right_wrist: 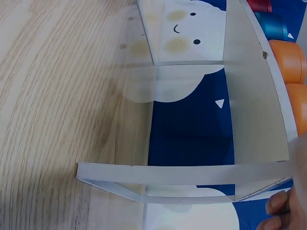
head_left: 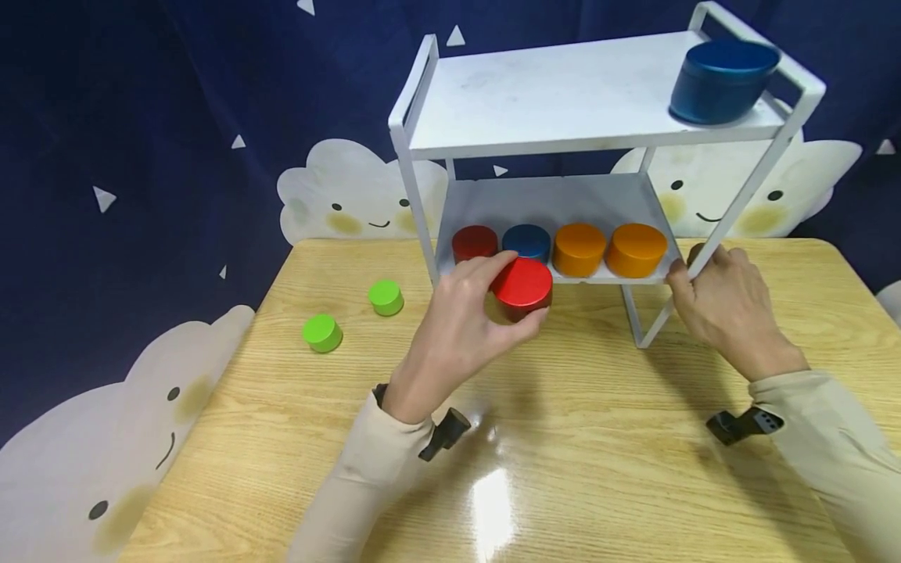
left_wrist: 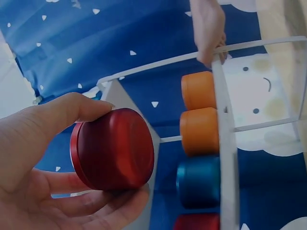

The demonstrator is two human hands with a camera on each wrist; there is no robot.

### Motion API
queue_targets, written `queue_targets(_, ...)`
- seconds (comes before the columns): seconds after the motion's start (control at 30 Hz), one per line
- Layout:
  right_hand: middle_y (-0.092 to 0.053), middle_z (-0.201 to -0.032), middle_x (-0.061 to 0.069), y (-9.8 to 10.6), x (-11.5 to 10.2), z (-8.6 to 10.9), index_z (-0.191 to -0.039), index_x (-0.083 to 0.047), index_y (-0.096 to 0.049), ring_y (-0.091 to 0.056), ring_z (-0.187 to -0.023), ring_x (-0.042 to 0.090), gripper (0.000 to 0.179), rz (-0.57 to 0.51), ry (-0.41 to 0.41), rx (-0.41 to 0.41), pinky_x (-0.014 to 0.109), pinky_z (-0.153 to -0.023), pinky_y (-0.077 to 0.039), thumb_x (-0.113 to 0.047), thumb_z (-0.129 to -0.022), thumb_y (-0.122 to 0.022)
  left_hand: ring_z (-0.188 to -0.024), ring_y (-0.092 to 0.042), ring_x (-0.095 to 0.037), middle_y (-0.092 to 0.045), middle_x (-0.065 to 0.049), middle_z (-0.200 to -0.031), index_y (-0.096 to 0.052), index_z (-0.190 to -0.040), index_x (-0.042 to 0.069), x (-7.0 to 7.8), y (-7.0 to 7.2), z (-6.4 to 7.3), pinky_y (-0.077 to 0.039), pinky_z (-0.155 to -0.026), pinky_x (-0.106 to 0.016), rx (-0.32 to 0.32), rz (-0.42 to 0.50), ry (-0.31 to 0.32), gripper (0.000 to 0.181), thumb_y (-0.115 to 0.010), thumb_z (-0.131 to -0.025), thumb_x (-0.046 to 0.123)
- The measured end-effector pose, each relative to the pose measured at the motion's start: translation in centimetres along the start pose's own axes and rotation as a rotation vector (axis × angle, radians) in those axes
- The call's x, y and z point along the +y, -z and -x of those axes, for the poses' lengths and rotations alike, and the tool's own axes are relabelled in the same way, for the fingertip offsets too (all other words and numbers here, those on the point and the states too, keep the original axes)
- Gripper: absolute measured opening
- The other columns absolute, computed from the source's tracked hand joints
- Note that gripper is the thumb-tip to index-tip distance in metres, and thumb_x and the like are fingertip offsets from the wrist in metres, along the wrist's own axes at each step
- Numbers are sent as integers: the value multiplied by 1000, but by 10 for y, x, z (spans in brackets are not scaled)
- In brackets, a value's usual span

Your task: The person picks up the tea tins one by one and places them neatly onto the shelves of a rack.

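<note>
My left hand (head_left: 457, 328) pinches a round red tin (head_left: 524, 293) between thumb and fingers, in front of the lower shelf of a white two-tier rack (head_left: 535, 98). In the left wrist view the thumb and fingers wrap the side of this red tin (left_wrist: 115, 151). On the lower shelf stand, left to right, another red tin (head_left: 475, 242), a blue tin (head_left: 526, 242) and two orange tins (head_left: 579, 252). At the rack's right front post, my right hand (head_left: 732, 309) grips the frame by the lower shelf's corner. Its fingers are partly hidden behind the post.
A larger blue tin (head_left: 721, 82) sits on the right end of the top shelf. Two small green round pieces (head_left: 322, 332) lie on the wooden table (head_left: 584, 453), left of the rack. Behind it hangs a dark blue curtain (head_left: 176, 94) with cloud shapes.
</note>
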State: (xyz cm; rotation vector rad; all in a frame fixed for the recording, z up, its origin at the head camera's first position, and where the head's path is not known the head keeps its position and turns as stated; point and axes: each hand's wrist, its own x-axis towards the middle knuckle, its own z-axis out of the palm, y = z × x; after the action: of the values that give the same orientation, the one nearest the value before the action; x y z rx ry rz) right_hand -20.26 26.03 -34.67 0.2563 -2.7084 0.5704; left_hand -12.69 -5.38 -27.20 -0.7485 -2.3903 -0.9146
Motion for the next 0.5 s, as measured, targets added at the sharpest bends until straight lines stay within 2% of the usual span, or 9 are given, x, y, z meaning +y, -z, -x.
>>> queue_targets(0.27, -43, -66, 15, -1, 0, 2, -64, -4, -46, -43, -63, 42, 48, 3, 10, -2, 44, -53, -30, -31, -99, -27, -89, -62, -21, -70, -11, -101, -64, -113, -5, 9, 7, -18, -49, -80, -18, 59, 3, -86, 46, -77, -78, 23)
queue_targets(0.5, -44, -67, 16, 0, 1, 0, -64, -3, -47, -43, -62, 42, 48, -13, 5, -2, 43, -49, -30, -31, -99, -28, -88, -63, -21, -68, -14, -103, -63, -113, -6, 15, 19, -37, -49, -77, -15, 47, 60, -115, 47, -75, -79, 23)
